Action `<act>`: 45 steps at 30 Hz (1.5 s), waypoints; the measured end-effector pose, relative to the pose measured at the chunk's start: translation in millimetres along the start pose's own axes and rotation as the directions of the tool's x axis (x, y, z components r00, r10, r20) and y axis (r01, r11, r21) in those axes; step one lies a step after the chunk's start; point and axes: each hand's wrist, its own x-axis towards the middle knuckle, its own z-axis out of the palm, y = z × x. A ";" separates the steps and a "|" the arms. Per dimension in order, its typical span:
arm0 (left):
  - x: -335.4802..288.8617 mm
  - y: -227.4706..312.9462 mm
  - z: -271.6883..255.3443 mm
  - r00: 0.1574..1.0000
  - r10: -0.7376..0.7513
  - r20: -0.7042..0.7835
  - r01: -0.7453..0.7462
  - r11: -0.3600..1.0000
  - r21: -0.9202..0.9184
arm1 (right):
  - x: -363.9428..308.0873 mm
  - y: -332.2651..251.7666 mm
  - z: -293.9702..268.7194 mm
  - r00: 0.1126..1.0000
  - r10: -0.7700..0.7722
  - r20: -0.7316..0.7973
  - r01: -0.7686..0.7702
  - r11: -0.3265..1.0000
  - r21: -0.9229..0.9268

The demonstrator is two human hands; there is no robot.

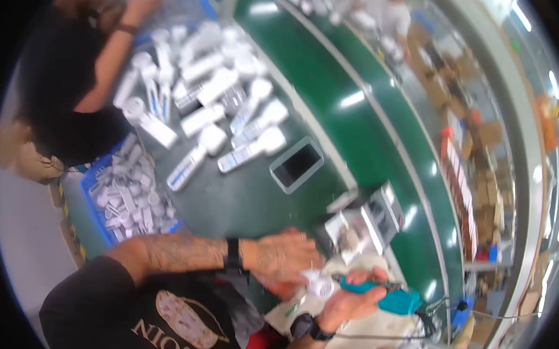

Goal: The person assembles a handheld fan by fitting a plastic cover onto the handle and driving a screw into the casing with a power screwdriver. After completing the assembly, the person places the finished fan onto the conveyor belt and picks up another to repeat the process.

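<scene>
My left hand (279,257), with a dark band at its wrist, is closed on a small white plastic part (319,285) with a round vented end. A teal electric screwdriver (400,301) lies in my right hand (346,307), fingers wrapped round its body. Its tip points left at the white part; whether the two touch is too blurred to tell. Both hands are over a pale work mat (357,327) at the table's near edge. Just beyond them stands an open white box (352,231) with small pieces inside.
White handheld devices (201,118) crowd the dark green table, near a phone (297,165). A blue crate (92,185) of white parts stands at the left. Beyond runs a green conveyor (357,106). A co-worker in black (64,96) sits far left. The screwdriver's coiled cord (427,324) trails right.
</scene>
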 end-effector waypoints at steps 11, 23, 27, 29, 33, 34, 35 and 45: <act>0.8 2.7 -11.0 0.987 -0.107 0.117 0.105 0.994 0.024 | -8.5 13.3 -6.0 0.997 0.074 0.014 -0.074 0.996 0.053; 4.2 5.3 -11.4 0.988 -0.107 0.111 0.097 0.991 0.097 | -10.1 30.1 -6.3 0.985 0.042 0.169 -0.051 0.997 0.050; 8.2 5.7 -13.3 0.989 -0.089 0.115 0.078 0.993 0.091 | -10.3 25.9 -3.4 0.991 0.082 0.104 -0.083 0.996 0.013; 3.9 10.1 -10.8 0.992 -0.090 0.088 0.083 0.993 0.084 | -6.7 18.7 -2.3 0.988 0.123 0.097 -0.121 0.992 -0.025; 0.8 4.0 -12.2 0.993 -0.080 0.085 0.076 0.996 0.052 | 15.2 5.3 19.0 0.998 0.047 0.048 -0.043 0.995 -0.092; -0.3 6.0 -11.9 0.993 -0.081 0.081 0.077 0.995 0.057 | 22.2 3.4 25.4 0.999 -0.017 0.048 0.022 0.992 -0.122; -1.7 6.2 -12.1 0.993 -0.088 0.077 0.084 0.995 0.051 | 30.6 6.6 32.0 0.999 -0.018 0.051 0.024 0.993 -0.117; 1.6 7.0 -11.6 0.992 -0.096 0.085 0.099 0.994 -0.035 | 41.5 34.0 32.0 0.993 -0.025 0.119 0.035 0.996 -0.080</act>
